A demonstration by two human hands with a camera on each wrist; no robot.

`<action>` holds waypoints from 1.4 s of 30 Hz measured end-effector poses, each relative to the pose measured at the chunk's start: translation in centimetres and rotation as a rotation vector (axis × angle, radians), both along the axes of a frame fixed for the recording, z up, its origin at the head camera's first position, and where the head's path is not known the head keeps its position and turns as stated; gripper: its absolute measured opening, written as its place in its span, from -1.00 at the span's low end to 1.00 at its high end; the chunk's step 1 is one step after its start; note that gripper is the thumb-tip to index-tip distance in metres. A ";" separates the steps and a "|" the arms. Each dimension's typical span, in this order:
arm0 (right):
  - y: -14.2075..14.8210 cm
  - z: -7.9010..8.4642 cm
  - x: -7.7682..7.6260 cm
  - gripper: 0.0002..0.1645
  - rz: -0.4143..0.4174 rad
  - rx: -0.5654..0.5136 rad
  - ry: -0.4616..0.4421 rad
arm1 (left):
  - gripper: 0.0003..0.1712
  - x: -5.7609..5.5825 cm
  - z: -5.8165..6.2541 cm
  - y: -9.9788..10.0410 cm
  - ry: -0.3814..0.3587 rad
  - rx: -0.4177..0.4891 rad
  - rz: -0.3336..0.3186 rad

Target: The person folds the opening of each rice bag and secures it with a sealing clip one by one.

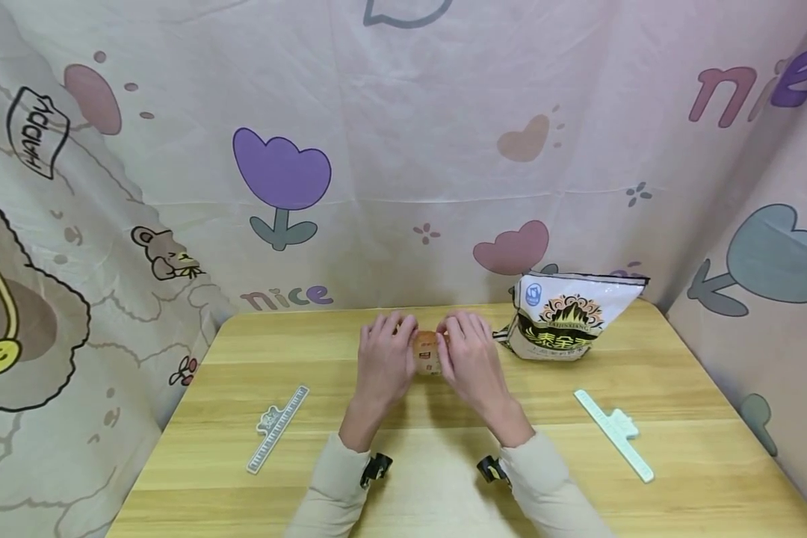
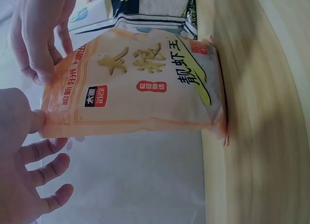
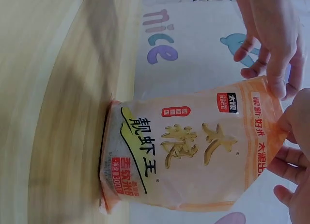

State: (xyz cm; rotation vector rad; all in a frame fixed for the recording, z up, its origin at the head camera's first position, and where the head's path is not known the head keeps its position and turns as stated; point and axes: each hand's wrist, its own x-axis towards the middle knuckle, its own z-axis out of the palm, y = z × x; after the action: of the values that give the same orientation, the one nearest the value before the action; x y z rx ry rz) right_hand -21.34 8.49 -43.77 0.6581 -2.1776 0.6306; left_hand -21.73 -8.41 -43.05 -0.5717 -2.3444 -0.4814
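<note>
An orange and clear rice bag (image 2: pixel 131 83) with gold lettering stands upright on the table, its top edge between my two hands. My left hand (image 1: pixel 385 357) pinches one top corner between thumb and fingers, the other fingers spread loosely in the left wrist view. At the opposite top corner my right hand (image 1: pixel 471 359) pinches the bag too, as the right wrist view shows. White rice lies low inside the bag (image 3: pixel 164 151). From the head view, much of the bag (image 1: pixel 427 355) is hidden behind the hands.
A larger white rice bag (image 1: pixel 561 317) stands at the back right. One pale sealing clip (image 1: pixel 278 430) lies on the left of the wooden table (image 1: pixel 195 448), another mint clip (image 1: pixel 615 433) on the right. A patterned curtain (image 1: pixel 403 149) hangs behind.
</note>
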 end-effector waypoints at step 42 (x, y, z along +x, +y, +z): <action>-1.9 -0.3 1.1 -0.93 0.191 -0.212 -0.182 | -0.88 2.0 1.7 -2.5 -0.123 0.111 -0.026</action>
State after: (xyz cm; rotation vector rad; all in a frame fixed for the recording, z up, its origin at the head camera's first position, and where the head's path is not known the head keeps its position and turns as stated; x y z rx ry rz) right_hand -20.26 6.63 -44.11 0.7229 -2.1871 1.0428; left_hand -19.68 -10.92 -41.36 -0.5341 -2.4108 -0.6715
